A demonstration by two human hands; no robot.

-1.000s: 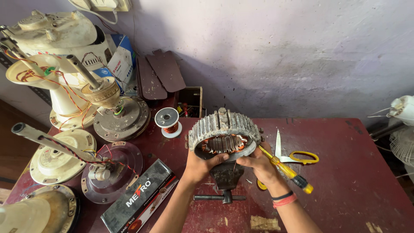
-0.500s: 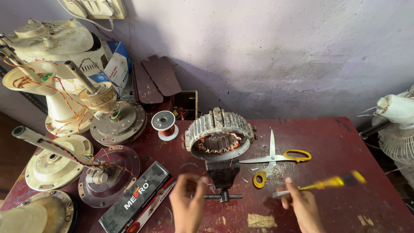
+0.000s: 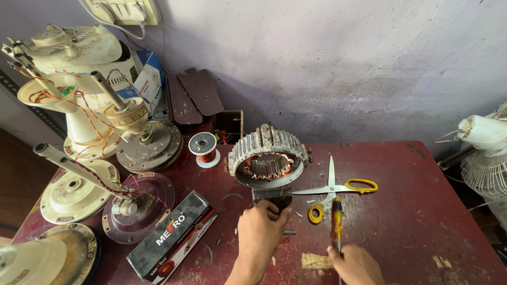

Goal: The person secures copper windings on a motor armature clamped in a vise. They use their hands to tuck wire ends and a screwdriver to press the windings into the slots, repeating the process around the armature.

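Observation:
A round fan motor stator (image 3: 269,155) with copper windings sits clamped upright in a small dark vise (image 3: 272,196) on the red table (image 3: 422,211). My left hand (image 3: 261,232) rests on the vise's front, fingers curled over it by its handle bar. My right hand (image 3: 355,263) grips a yellow-and-black screwdriver (image 3: 336,219), its shaft pointing away from me toward the yellow-handled scissors (image 3: 338,190), which lie open just right of the stator.
Several dismantled ceiling-fan motors and housings (image 3: 142,145) crowd the left side. A copper wire spool (image 3: 203,148), a long black box (image 3: 171,237), a piece of tape (image 3: 317,260) and a white table fan (image 3: 488,137) at the right edge also sit here.
Both hands left the stator and drew back toward me. The left hand settled on the vise; the right swung the screwdriver from lying sideways to pointing away.

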